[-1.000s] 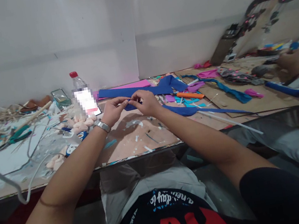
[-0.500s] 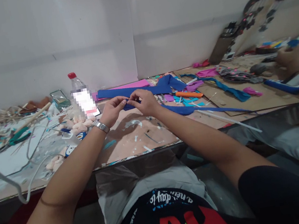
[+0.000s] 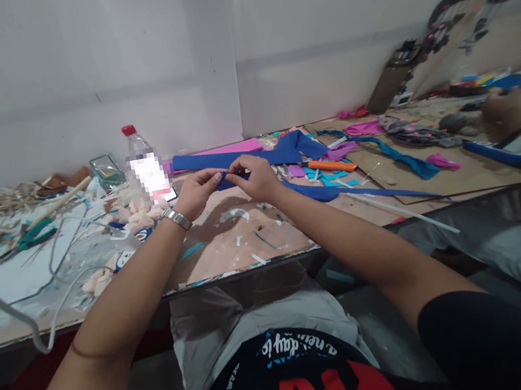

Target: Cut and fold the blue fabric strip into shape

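Note:
Just above the table's middle, my left hand [image 3: 199, 194] and my right hand [image 3: 253, 177] are together, fingertips almost touching. Both pinch a dark blue strip [image 3: 226, 183] of thin, soft material; whether it is cloth or crepe paper I cannot tell. Much of the held part is hidden by my fingers. A long blue tail [image 3: 314, 192] runs out past my right wrist and tapers toward the table's front edge. Behind my hands lies a wider folded blue band [image 3: 229, 157], with a pink piece [image 3: 237, 147] at its back.
An orange utility knife [image 3: 332, 165] lies right of my hands among scraps. On the left are a phone [image 3: 151, 176], a red-capped bottle [image 3: 128, 130], green-handled pliers [image 3: 37, 233] and a white cable [image 3: 5, 311]. At far right a co-worker's hands [image 3: 508, 107] work over cardboard [image 3: 388, 183].
My fingers have shifted slightly on the blue strip, both hands still pinching it. The view has moved a little. The co-worker's hands at the right have moved slightly.

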`<state>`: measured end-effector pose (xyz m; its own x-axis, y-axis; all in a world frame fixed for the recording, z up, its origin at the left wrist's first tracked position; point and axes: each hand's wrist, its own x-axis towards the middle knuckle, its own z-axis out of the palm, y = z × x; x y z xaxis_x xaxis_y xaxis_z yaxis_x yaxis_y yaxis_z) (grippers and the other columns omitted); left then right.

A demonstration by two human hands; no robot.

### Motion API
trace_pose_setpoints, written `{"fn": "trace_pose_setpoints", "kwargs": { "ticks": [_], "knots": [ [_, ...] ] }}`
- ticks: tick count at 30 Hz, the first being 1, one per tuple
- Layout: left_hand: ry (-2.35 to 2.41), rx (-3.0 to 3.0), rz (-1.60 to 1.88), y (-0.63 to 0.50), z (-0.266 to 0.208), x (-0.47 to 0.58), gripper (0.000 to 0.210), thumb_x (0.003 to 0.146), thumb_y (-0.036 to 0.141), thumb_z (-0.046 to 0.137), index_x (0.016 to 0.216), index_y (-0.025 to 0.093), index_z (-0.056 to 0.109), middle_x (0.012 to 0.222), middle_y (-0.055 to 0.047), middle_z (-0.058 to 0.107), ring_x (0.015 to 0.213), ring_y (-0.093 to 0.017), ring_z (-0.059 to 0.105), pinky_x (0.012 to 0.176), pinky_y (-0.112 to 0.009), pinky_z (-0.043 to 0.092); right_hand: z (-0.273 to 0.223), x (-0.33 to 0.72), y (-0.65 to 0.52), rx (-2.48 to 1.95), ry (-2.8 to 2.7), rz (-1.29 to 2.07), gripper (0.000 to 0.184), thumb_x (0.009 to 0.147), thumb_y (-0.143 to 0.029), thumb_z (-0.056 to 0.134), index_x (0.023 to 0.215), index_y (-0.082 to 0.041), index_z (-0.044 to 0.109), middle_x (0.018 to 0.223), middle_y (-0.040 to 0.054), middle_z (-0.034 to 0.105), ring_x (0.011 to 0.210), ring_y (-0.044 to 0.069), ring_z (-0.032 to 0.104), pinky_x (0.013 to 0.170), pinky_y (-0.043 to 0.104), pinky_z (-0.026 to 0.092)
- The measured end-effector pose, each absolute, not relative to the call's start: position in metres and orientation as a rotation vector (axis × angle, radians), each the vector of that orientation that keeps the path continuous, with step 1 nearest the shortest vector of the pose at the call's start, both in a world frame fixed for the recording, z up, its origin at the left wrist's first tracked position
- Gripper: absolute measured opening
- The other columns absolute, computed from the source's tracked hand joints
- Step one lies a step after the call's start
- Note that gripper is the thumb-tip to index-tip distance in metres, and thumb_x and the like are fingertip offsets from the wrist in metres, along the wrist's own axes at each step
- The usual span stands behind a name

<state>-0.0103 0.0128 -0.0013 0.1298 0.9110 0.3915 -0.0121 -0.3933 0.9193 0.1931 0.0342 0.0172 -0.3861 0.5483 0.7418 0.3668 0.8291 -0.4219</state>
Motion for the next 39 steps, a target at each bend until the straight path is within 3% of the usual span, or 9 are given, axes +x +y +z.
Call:
{"fn": "trace_pose_setpoints", "kwargs": {
  "ticks": [10, 18, 31, 39],
  "knots": [
    [0.924, 1.579, 1.450, 0.013, 0.001, -0.009, 0.041, 0.072, 0.055, 0.089, 0.092, 0.020, 0.080, 0.091, -0.005, 0.078, 0.082, -0.017, 0.068, 0.080, -0.032, 0.054, 0.015, 0.193, 0.036, -0.675, -1.992, 0.264, 0.023, 0.093, -0.042, 0.069, 0.086, -0.020, 0.070, 0.085, 0.0060, 0.071, 0.083, 0.022, 0.063, 0.079, 0.035, 0.048],
    [0.979, 1.650, 1.471, 0.004, 0.008, -0.009, 0.039, 0.068, 0.046, 0.094, 0.091, 0.018, 0.080, 0.096, -0.007, 0.078, 0.093, -0.021, 0.069, 0.094, -0.038, 0.053, 0.014, 0.193, 0.038, -0.680, -2.003, 0.215, 0.015, 0.091, -0.033, 0.071, 0.085, -0.019, 0.070, 0.082, 0.0046, 0.071, 0.079, 0.020, 0.062, 0.076, 0.033, 0.046],
    [0.889, 1.613, 1.382, 0.014, -0.004, -0.012, 0.041, 0.079, 0.054, 0.085, 0.100, 0.019, 0.077, 0.097, -0.005, 0.075, 0.088, -0.017, 0.067, 0.083, -0.030, 0.051, 0.011, 0.191, 0.041, -0.595, -2.010, 0.198, 0.019, 0.093, -0.037, 0.073, 0.089, -0.019, 0.074, 0.084, 0.0054, 0.074, 0.079, 0.020, 0.064, 0.075, 0.033, 0.046],
    [0.912, 1.589, 1.343, 0.015, -0.006, -0.014, 0.040, 0.081, 0.055, 0.083, 0.100, 0.021, 0.080, 0.102, -0.006, 0.077, 0.091, -0.018, 0.068, 0.085, -0.031, 0.052, 0.010, 0.191, 0.041, -0.622, -1.971, 0.244, 0.020, 0.090, -0.039, 0.077, 0.087, -0.020, 0.073, 0.084, 0.0045, 0.072, 0.080, 0.021, 0.064, 0.076, 0.034, 0.048]
  ]
}}
